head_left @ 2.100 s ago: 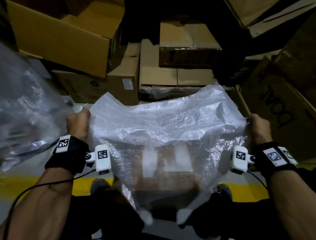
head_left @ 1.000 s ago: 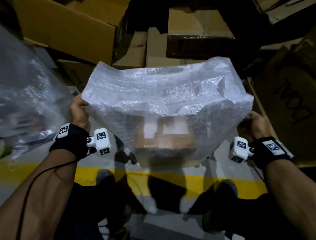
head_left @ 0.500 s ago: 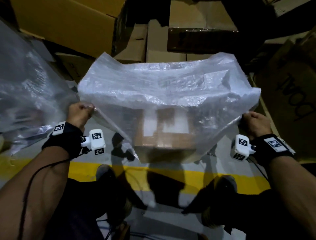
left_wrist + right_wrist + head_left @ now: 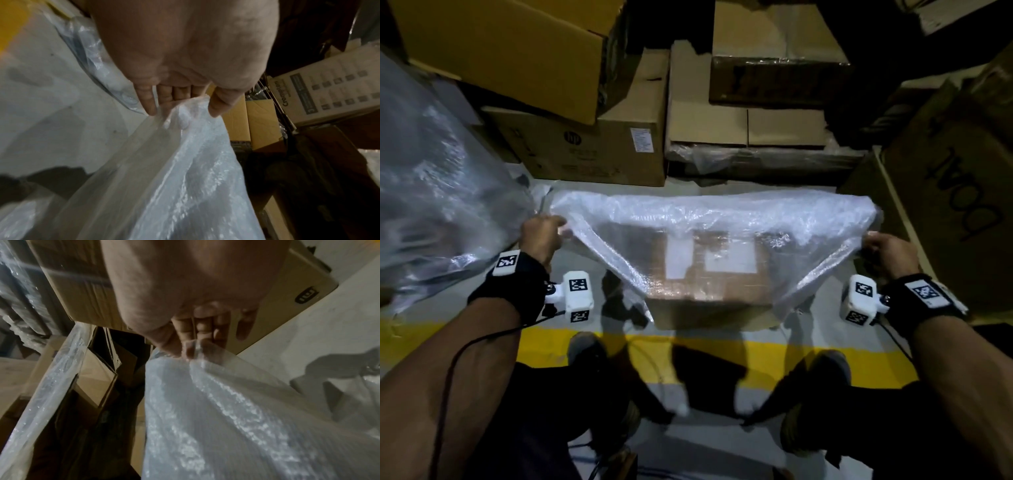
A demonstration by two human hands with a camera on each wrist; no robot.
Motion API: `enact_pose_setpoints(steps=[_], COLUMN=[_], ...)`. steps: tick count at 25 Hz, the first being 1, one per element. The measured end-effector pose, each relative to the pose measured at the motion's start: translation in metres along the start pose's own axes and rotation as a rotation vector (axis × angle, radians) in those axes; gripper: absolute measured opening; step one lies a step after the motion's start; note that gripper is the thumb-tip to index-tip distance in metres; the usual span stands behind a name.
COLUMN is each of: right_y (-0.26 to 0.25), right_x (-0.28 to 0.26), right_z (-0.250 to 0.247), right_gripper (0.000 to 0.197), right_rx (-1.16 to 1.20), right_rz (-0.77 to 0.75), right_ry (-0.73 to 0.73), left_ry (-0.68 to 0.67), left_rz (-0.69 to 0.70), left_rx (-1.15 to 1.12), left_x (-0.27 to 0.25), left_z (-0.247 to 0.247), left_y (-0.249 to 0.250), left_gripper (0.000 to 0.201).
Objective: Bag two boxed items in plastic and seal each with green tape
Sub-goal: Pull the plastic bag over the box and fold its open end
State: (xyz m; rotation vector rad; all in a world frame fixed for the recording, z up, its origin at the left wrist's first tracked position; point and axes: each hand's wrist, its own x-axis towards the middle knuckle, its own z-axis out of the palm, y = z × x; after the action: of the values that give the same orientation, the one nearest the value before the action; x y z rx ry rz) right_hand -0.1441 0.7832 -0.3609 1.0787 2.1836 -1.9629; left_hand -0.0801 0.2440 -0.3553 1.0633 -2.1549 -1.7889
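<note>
Our left hand (image 4: 541,236) and right hand (image 4: 887,251) pinch the plastic bag (image 4: 619,222) corners; the box (image 4: 709,291) sagging between could tear it.

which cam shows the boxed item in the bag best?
Head view: the cardboard box shows through the plastic bag, with pale labels on top, hanging between the left hand and right hand. Both wrist views show only fingers pinching bag corners and crinkled plastic; no box can be made out there.
</note>
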Motion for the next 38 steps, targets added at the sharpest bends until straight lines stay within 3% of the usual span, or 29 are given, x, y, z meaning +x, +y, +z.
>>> enact_pose_setpoints(steps=[4,6,9,12,13,16,18,21,23,24,27,30,33,35,38], right_y=[-0.005,-0.002,0.002,0.006,0.005,-0.002,-0.011,-0.029,-0.041,-0.046,-0.054,-0.057,-0.06,-0.064,-0.073], right_x=[0.0,0.003,0.003,0.004,0.004,0.001,-0.003,-0.015,-0.029,-0.037,-0.055,-0.054,-0.061,-0.072,-0.084], right_z=[0.0,-0.005,-0.014,-0.014,-0.014,-0.009,-0.004,-0.001,-0.004,-0.006,-0.014,-0.021,-0.026,-0.033,-0.047], right_gripper=[0.013,0.014,0.01,0.038,0.05,0.076,0.065,0.029,0.005,0.004,0.024,0.039,0.062,0.065,0.054], right_rx=[0.169,0.174,0.014,0.006,0.053,0.061,0.058,0.153,0.193,0.223,0.22,0.036,-0.067,-0.1,-0.156], right_rz=[-0.054,-0.035,0.041,0.057,0.079,0.098,0.017,-0.111,-0.172,-0.175,-0.12,-0.175,-0.198,-0.179,-0.116], right_ry=[-0.104,-0.096,0.034,0.08,0.034,-0.17,-0.201,-0.159,-0.22,-0.273,-0.273,-0.143,-0.094,-0.105,-0.142], left_ry=[0.06,0.095,0.11,0.109,0.099,0.148,0.138,0.18,0.159,0.146,0.059,-0.149,-0.202,-0.225,-0.225], left_rz=[0.051,0.034,-0.061,-0.045,-0.026,0.028,0.076,0.071,0.085,0.072,0.018,-0.11,-0.12,-0.068,0.037], left_rx=[-0.098,-0.107,-0.02,0.048,-0.003,-0.186,-0.198,-0.26,-0.324,-0.355,-0.346,-0.147,0.031,0.048,0.013], left_x=[0.004,0.004,0.004,0.004,0.004,-0.004,-0.005,0.003,0.003,0.004,-0.006,-0.018,-0.033,-0.046,-0.059], left_z=[0.0,-0.002,-0.003,-0.001,0.004,0.003,0.005,-0.002,-0.004,-0.005,-0.014,-0.032,-0.039,-0.04,-0.045], left_y=[-0.001,-0.002,-0.004,-0.002,0.003,0.014,0.021,0.03,0.039,0.042,0.048,0.057,0.076,0.086,0.094], left_gripper=[0.02,0.025,0.027,0.022,0.013,0.026,0.004,0.013,0.022,0.027,0.016,0.036,0.016,0.012,0.023])
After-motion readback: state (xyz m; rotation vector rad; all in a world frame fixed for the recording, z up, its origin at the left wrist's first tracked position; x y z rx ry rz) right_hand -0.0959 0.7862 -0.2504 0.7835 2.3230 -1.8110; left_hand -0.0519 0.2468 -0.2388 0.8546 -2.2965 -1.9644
